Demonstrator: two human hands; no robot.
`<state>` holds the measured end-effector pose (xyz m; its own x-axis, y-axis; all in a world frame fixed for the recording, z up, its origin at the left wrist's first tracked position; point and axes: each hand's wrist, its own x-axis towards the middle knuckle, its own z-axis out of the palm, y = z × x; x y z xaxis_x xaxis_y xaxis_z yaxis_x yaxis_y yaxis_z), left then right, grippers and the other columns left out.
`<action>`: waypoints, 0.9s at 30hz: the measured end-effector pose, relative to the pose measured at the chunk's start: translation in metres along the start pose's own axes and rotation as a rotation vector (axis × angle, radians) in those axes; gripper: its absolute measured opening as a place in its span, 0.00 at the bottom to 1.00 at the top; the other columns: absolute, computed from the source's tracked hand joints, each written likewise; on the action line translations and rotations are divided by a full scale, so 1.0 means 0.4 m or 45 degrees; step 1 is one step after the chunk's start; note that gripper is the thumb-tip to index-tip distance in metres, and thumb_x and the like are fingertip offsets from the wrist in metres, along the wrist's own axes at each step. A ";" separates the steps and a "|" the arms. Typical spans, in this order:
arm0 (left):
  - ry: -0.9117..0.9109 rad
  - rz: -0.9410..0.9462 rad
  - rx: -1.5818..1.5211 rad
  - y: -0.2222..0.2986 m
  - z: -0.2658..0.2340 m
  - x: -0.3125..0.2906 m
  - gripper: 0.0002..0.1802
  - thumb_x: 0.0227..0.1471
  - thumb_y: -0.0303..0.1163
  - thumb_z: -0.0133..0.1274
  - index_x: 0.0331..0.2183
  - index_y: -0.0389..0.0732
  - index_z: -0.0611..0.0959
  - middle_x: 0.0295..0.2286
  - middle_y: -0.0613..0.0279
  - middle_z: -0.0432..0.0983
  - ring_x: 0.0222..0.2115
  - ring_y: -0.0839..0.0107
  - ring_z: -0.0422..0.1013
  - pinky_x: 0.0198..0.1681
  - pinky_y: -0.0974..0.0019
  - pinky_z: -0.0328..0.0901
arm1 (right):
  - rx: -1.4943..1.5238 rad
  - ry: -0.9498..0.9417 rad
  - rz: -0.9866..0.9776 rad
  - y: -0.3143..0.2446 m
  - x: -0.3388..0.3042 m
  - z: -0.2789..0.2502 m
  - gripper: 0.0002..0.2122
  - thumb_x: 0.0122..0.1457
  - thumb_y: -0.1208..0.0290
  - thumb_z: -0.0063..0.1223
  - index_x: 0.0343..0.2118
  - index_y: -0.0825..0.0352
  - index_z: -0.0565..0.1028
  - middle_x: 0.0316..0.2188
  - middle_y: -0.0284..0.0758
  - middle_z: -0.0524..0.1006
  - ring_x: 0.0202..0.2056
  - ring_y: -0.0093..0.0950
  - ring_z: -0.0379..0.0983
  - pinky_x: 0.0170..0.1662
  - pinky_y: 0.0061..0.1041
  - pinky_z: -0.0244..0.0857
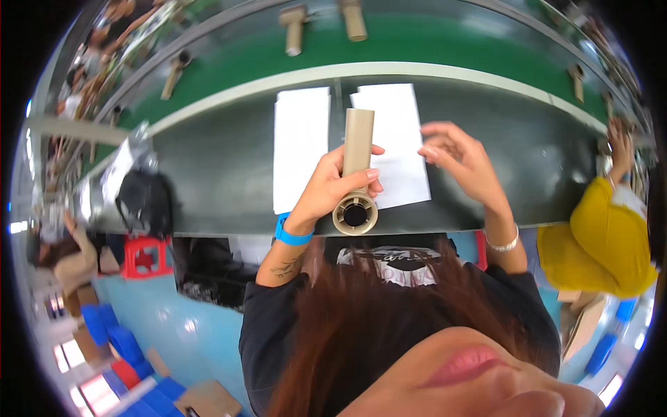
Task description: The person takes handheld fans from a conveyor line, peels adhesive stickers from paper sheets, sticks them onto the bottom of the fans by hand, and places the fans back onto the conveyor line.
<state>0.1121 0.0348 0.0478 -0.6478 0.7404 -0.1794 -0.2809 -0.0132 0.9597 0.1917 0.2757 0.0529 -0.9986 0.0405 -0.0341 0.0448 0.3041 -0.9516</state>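
My left hand [326, 186] is wrapped round a beige hair dryer [358, 139]. The dryer's straight handle points away from me, and its round end with a dark centre faces up near the table's front edge. To the right of it, my right hand [462, 161] hovers by the edge of a stack of white paper sheets [399, 149]. Its fingers are bent but apart, and I see nothing between them. A second stack of white sheets [299, 153] lies on the dark table left of the dryer, partly behind my left hand.
Beyond the pale rail [389, 68] runs a green conveyor belt [410, 48] carrying several beige dryers, one of them here [294, 35]. A black bag [144, 201] sits at the table's left end. A person in yellow [601, 236] works at the right; a red stool [146, 257] stands lower left.
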 end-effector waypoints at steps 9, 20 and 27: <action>0.011 -0.091 -0.538 -0.089 0.015 -0.091 0.18 0.50 0.27 0.52 0.43 0.32 0.73 0.21 0.59 0.75 0.21 0.74 0.73 0.26 0.74 0.69 | -0.337 -0.118 -0.006 0.059 -0.033 0.098 0.10 0.55 0.76 0.53 0.40 0.71 0.73 0.31 0.35 0.76 0.33 0.21 0.72 0.36 0.19 0.65; -0.021 -0.151 -0.562 -0.112 0.037 -0.071 0.18 0.50 0.28 0.52 0.43 0.33 0.72 0.23 0.56 0.75 0.22 0.72 0.74 0.26 0.72 0.69 | -0.494 -0.033 -0.049 0.074 -0.065 0.094 0.10 0.54 0.76 0.53 0.40 0.71 0.74 0.30 0.36 0.76 0.31 0.22 0.72 0.34 0.20 0.65; 0.221 0.034 -0.638 -0.087 -0.041 -0.084 0.19 0.49 0.30 0.50 0.43 0.30 0.73 0.24 0.54 0.75 0.22 0.67 0.75 0.27 0.69 0.71 | -0.264 0.085 -0.047 0.107 -0.066 0.061 0.09 0.54 0.78 0.52 0.39 0.71 0.74 0.29 0.35 0.76 0.30 0.22 0.71 0.34 0.20 0.64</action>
<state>0.1321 -0.0007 0.0169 -0.7552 0.6137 -0.2302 -0.5391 -0.3818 0.7507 0.2193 0.2645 0.0058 -0.9959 0.0865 0.0263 0.0202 0.4957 -0.8682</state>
